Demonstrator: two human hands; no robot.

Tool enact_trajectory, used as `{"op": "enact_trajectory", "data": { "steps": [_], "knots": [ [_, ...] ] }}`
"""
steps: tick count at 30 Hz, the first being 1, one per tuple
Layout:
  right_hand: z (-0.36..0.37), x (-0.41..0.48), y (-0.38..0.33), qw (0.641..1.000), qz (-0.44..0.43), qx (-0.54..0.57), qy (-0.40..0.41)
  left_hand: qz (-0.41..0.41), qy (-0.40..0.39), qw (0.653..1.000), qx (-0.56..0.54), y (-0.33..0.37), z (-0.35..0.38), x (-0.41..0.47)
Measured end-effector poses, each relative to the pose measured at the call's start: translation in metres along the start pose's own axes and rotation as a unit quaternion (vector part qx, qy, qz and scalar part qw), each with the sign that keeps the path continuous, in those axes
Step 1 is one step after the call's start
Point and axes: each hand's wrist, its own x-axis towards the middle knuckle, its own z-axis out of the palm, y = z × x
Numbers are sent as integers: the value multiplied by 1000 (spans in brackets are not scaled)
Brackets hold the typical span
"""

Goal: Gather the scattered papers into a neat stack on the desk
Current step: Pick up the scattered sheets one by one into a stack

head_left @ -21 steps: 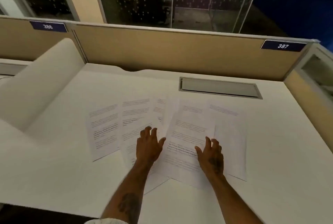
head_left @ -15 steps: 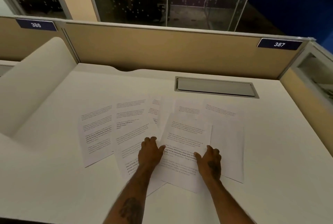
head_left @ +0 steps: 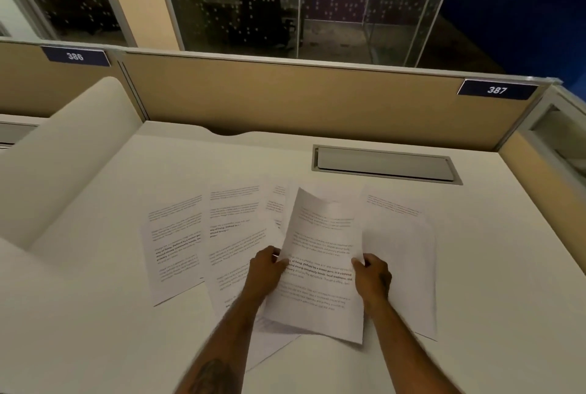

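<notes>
Several printed white sheets lie fanned out on the white desk (head_left: 494,266). One printed sheet (head_left: 320,263) in the middle is lifted off the others, its far edge curling up. My left hand (head_left: 264,270) pinches its left edge and my right hand (head_left: 372,276) pinches its right edge. To the left lie the far-left sheet (head_left: 174,244) and an overlapping second sheet (head_left: 234,235). A right sheet (head_left: 402,254) lies flat beyond my right hand. Another sheet's corner (head_left: 276,203) peeks out behind the lifted one.
A grey cable hatch (head_left: 385,163) is set into the desk behind the papers. A tan partition (head_left: 285,98) with label 387 (head_left: 497,89) closes the back. A curved white divider (head_left: 60,152) rises on the left, a side panel (head_left: 539,200) on the right.
Both hands lay flat on the middle sheet before. Now their fingers have closed on its side edges and the sheet has risen off the pile.
</notes>
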Motion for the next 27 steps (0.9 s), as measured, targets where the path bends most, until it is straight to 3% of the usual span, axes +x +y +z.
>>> {"op": "enact_trajectory", "data": {
  "steps": [5, 9, 12, 14, 16, 22, 27],
  "knots": [
    [4, -3, -50, 987, -60, 83, -127, -13, -40, 967, -253, -2, -55, -21],
    [29, -18, -76, 966, -87, 83, -230, 24, -64, 935, -349, -17, -89, -45],
    [51, -29, -85, 955, -78, 78, -277, 30, -12, 928, -372, -34, -113, -62],
    [63, -33, -82, 965, -90, 35, -242, 27, 20, 926, -376, -50, -132, -74],
    [73, -34, -68, 969, -130, -99, -184, 14, 49, 926, -374, -70, -153, -89],
    [86, -48, -28, 892, -168, -384, -171, -8, 101, 923, -371, -112, -196, -111],
    [94, -41, -42, 938, -50, -298, -171, 21, 80, 921, -381, -110, -208, -105]
  ]
}}
